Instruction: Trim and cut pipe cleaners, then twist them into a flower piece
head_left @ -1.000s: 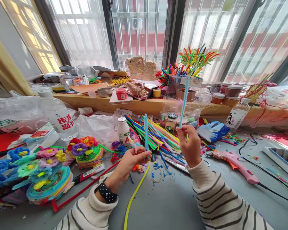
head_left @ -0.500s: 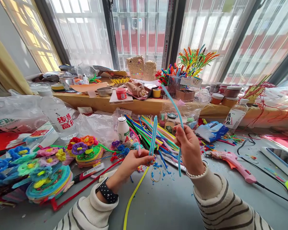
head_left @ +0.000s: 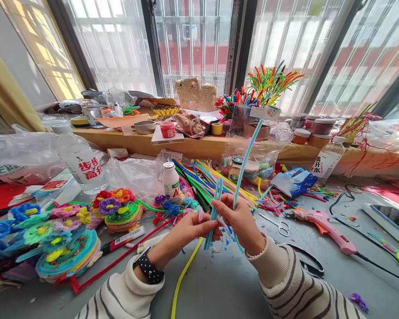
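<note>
Short blue pipe cleaners (head_left: 217,191) are pinched, slightly tilted, by the left hand (head_left: 190,230) above the table (head_left: 219,290); a longer blue strand (head_left: 246,159) is gripped in the right hand's (head_left: 242,223) curled fingers, alongside. Should the left pinch be loosened, the bundle could be splayed.

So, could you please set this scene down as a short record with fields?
Left hand: pinching a bundle of light-blue strips
Right hand: holding a longer light-blue strip, close to the bundle
Surface: grey tabletop
To the right: small scissors, pink glue gun
To the left: fuzzy flowers
Beyond the hands: white bottle, multicoloured strips
</note>
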`<state>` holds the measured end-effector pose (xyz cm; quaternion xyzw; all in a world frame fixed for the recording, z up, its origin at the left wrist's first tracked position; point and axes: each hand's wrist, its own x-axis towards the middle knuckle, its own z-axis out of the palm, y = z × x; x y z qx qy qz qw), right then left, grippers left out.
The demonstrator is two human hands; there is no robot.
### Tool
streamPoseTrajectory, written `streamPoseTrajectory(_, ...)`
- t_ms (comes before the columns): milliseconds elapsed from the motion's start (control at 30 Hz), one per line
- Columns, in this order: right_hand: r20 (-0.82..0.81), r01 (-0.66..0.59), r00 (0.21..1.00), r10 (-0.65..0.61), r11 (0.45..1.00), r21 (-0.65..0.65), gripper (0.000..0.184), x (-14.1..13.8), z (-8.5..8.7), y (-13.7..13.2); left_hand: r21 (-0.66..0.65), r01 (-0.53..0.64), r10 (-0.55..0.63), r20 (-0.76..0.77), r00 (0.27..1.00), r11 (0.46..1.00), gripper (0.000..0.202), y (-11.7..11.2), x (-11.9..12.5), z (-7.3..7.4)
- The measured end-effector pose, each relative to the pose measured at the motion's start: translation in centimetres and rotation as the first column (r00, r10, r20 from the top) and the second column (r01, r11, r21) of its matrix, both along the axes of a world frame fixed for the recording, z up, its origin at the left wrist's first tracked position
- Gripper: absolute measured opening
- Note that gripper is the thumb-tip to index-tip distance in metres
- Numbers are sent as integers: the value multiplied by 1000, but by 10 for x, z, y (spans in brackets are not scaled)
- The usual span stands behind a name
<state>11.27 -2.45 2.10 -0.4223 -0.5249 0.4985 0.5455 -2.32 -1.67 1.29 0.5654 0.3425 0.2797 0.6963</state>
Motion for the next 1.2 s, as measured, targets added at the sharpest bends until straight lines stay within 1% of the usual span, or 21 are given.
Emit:
streamPoseTrajectory(67, 33, -56, 998, 56, 998, -9, 24, -3, -1, -2, -48, 8, -5, 64, 998, 999, 23, 1, 1, -2)
streamPoseTrajectory(100, 33, -62, 998, 62, 998, -5, 24, -4, -2, -2, -64, 10, -5, 89, 996, 998, 23, 1, 1, -3)
streamPoseTrajectory(167, 15, -28, 999, 28, 1000, 13, 27, -3, -3, -1, -93, -12, 24, 126, 992, 996, 22, 3, 2, -5)
streamPoseTrajectory(200, 5, -11, 1000, 11, 1000, 22, 29, -1, -3, 1, -109, -51, 67, 150, 986, 993, 21, 4, 2, -5)
streamPoseTrajectory(267, 30, -25, 999, 24, 999, 32, 32, 7, -4, 4, -139, -156, 183, 212, 960, 978, 19, 5, 1, -4)
streamPoseTrajectory(367, 206, -99, 975, 87, 994, 49, 36, 21, -2, 8, -167, -295, 337, 350, 874, 941, 14, 6, -3, 0)
streamPoseTrajectory(467, 417, -176, 899, 132, 982, 68, 37, 31, 4, 6, -218, -349, 411, 495, 765, 911, 21, 7, -8, 5)
streamPoseTrajectory(533, 542, -284, 814, 209, 957, 58, 38, 34, 8, 3, -281, -349, 448, 568, 690, 894, 20, 8, -12, 7)
streamPoseTrajectory(600, 628, -392, 717, 302, 920, 5, 39, 37, 10, 1, -340, -351, 489, 609, 624, 872, 14, 11, -15, 7)
streamPoseTrajectory(667, 670, -459, 634, 387, 885, -76, 39, 42, 11, 1, -382, -363, 527, 610, 592, 850, 9, 13, -17, 7)
streamPoseTrajectory(733, 685, -473, 585, 434, 869, -145, 38, 51, 12, 3, -396, -372, 543, 595, 593, 840, 11, 14, -19, 6)
streamPoseTrajectory(767, 689, -466, 577, 439, 870, -164, 36, 57, 14, 4, -392, -375, 543, 588, 599, 840, 11, 14, -19, 6)
streamPoseTrajectory(833, 690, -438, 582, 430, 881, -179, 31, 72, 19, 6, -375, -387, 539, 588, 604, 842, 9, 14, -19, 6)
streamPoseTrajectory(867, 677, -420, 601, 425, 888, -185, 30, 80, 23, 6, -367, -397, 540, 589, 601, 841, 9, 14, -18, 6)
streamPoseTrajectory(933, 595, -387, 671, 443, 893, -229, 29, 95, 32, 4, -356, -425, 554, 579, 598, 832, 11, 14, -17, 6)
streamPoseTrajectory(1000, 486, -339, 773, 408, 913, -226, 34, 108, 42, 0, -338, -468, 575, 551, 605, 817, 11, 15, -16, 5)
streamPoseTrajectory(1067, 409, -366, 807, 425, 905, -217, 43, 118, 49, -4, -297, -520, 593, 521, 615, 801, 13, 16, -15, 3)
streamPoseTrajectory(1133, 340, -423, 815, 469, 883, -203, 36, 124, 51, -9, -253, -565, 607, 496, 621, 785, 14, 18, -14, 0)
streamPoseTrajectory(1167, 299, -437, 828, 475, 880, -187, 31, 126, 49, -10, -235, -577, 609, 484, 629, 782, 15, 18, -14, 0)
streamPoseTrajectory(1200, 253, -428, 854, 455, 890, -157, 30, 126, 47, -11, -219, -581, 607, 466, 644, 784, 17, 18, -13, -1)
